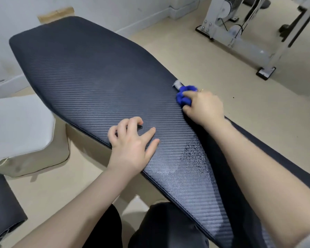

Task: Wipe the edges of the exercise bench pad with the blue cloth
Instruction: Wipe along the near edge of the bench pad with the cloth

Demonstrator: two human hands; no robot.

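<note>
A long black exercise bench pad with a woven texture runs from far left to near right. The blue cloth is bunched against the pad's right edge, about halfway along. My right hand grips the cloth and presses it on that edge. My left hand rests on the pad's top near the left edge, its fingers bent and spread, with nothing in it. A wet patch shows on the pad between my forearms.
A white gym machine frame stands on the beige floor at the far right. A white padded seat sits left of the bench, and a dark pad lies at the lower left. My dark-clothed knees are below the bench.
</note>
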